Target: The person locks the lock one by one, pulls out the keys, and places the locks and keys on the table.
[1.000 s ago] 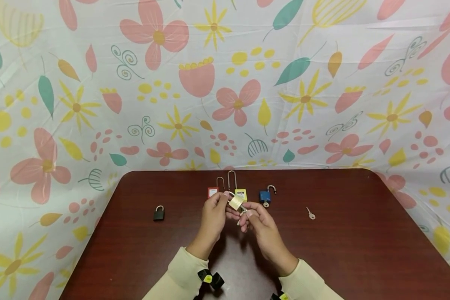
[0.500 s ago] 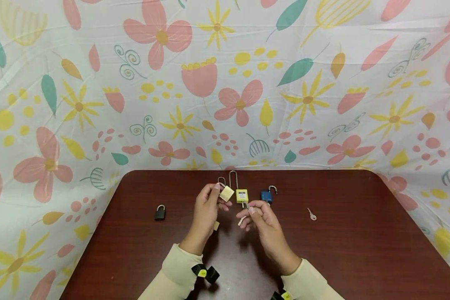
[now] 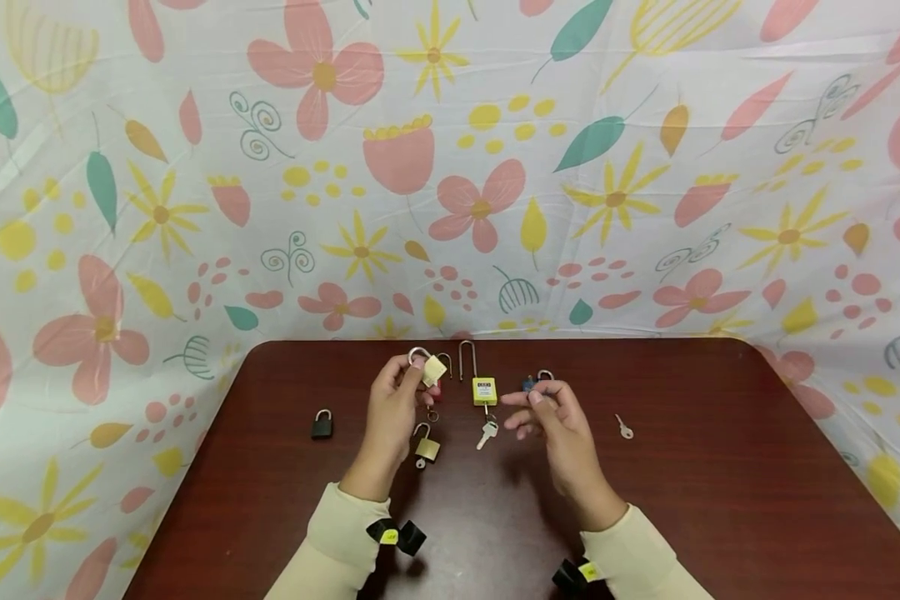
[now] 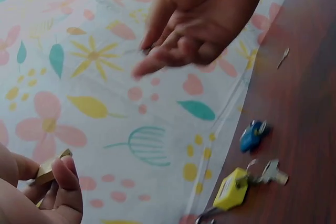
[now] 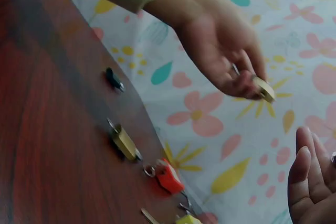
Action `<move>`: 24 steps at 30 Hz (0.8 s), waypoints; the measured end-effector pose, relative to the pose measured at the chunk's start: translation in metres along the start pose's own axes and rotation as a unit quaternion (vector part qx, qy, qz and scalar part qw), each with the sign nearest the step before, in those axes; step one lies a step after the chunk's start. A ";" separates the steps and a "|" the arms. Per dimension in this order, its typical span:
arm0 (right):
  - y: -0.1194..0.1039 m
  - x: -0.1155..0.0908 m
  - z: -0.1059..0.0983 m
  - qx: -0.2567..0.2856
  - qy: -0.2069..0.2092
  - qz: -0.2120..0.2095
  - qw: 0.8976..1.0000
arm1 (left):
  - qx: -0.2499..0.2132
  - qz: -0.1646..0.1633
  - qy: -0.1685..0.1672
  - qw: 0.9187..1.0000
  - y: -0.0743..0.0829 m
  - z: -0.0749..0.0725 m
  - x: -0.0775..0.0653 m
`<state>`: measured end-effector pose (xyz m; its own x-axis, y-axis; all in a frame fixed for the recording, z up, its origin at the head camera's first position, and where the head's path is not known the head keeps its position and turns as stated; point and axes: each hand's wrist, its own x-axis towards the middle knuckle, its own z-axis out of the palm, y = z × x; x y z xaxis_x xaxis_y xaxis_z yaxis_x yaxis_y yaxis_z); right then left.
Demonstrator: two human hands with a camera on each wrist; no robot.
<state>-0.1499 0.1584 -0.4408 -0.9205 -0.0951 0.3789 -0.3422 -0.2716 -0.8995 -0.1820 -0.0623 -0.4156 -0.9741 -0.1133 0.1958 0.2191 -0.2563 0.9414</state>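
My left hand (image 3: 393,408) holds a brass padlock (image 3: 434,371) up above the table, its shackle pointing up and left. In the left wrist view the padlock's body (image 4: 48,170) shows between thumb and fingers. To the right, my right hand (image 3: 562,433) is raised, palm turned inward. Its thumb and fingertips pinch a small metal piece (image 4: 147,51), apparently a key, mostly hidden by the fingers. Between the hands, a yellow padlock (image 3: 484,390) lies with a key (image 3: 487,434) hanging from it. Beneath the left hand lies a second brass padlock (image 3: 427,451) with its shackle open.
A black padlock (image 3: 322,425) lies on the left of the dark wooden table (image 3: 720,500). A red padlock (image 5: 169,177) is partly hidden behind the left hand in the head view. Behind the right fingers is a blue padlock (image 4: 252,137). A loose key (image 3: 624,427) lies farther right.
The hands have drawn apart: the left went left and up with the brass padlock, the right went right, away from it. The second brass padlock and the yellow padlock's key have come into fuller view.
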 end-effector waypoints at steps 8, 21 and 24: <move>-0.006 -0.002 -0.031 -0.041 0.050 0.012 0.998 | 0.044 -0.011 0.013 0.999 0.009 -0.031 0.007; -0.016 -0.010 -0.089 -0.099 0.091 0.040 0.990 | 0.114 -0.011 0.084 0.990 0.028 -0.093 0.015; -0.019 -0.012 -0.101 -0.116 0.106 0.052 0.986 | 0.134 -0.016 0.101 0.986 0.031 -0.108 0.015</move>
<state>-0.1511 0.2618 -0.4507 -0.9631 0.0978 0.2506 -0.2557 -0.0429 -0.9658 -0.1834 -0.1757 -0.4130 -0.9432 -0.3049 0.1321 0.1395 -0.0023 0.9902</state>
